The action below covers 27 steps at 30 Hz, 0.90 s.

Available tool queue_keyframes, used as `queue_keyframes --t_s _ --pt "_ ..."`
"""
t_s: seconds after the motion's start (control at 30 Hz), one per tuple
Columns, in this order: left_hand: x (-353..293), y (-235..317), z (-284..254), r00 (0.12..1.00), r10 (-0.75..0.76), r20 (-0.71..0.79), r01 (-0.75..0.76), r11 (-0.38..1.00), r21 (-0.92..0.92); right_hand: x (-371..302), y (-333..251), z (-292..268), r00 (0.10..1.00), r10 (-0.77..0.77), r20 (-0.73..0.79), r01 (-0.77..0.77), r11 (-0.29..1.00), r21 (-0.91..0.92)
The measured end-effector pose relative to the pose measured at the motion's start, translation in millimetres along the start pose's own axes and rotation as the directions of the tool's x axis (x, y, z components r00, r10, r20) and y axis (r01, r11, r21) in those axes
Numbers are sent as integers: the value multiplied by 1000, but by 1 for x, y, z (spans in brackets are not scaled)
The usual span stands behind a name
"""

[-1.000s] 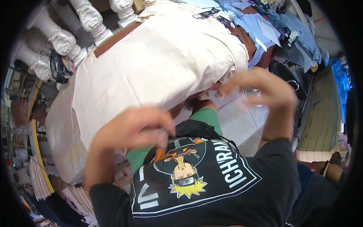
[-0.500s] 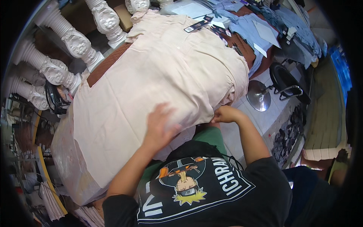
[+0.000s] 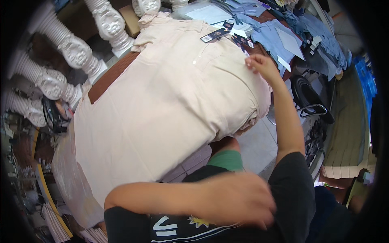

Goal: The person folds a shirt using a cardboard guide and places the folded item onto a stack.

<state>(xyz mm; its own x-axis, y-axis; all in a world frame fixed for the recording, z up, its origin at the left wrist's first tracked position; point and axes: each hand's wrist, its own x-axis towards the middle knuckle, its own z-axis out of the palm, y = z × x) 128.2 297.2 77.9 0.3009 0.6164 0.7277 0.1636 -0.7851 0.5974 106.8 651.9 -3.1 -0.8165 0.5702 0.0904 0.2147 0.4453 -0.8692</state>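
Observation:
A large pale cream shirt [image 3: 154, 97] lies spread over the table, with small buttons showing near its middle and bunched folds along its right side. My right hand [image 3: 261, 67] hovers at the shirt's far right part, its fingers curled together; whether anything is between them is hidden. Close to that hand lie black hang tags [image 3: 214, 35] on the shirt's far edge. My left hand [image 3: 241, 200] is across my front, over my black T-shirt [image 3: 293, 194], smeared by motion, apart from the cream shirt.
A brown cloth [image 3: 109, 77] shows beside the shirt. White ornate balusters [image 3: 109, 24] stand along the left. Blue garments [image 3: 271, 38] and white sheets [image 3: 210, 14] lie at the far right. A black stool [image 3: 306, 95] stands on the right; clear plastic [image 3: 69, 174] hangs at the left.
My right hand has left the shirt's near right edge and moved up to its far right side. My left hand has lifted off the shirt and swung right across my body.

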Motion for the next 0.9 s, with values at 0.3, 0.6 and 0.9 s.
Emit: queue_keyframes --t_s 0.3,0.6,0.9 --pt "-167 -74 -59 511 -532 -675 841 145 522 220 108 -37 837 356 -417 -145 877 458" --pt "-163 -78 -60 419 -613 -670 871 62 487 304 125 -23 699 324 -637 -564 798 -213" --pt "-156 -79 -64 433 -636 -639 854 63 516 296 143 -43 875 460 -151 -341 808 481"
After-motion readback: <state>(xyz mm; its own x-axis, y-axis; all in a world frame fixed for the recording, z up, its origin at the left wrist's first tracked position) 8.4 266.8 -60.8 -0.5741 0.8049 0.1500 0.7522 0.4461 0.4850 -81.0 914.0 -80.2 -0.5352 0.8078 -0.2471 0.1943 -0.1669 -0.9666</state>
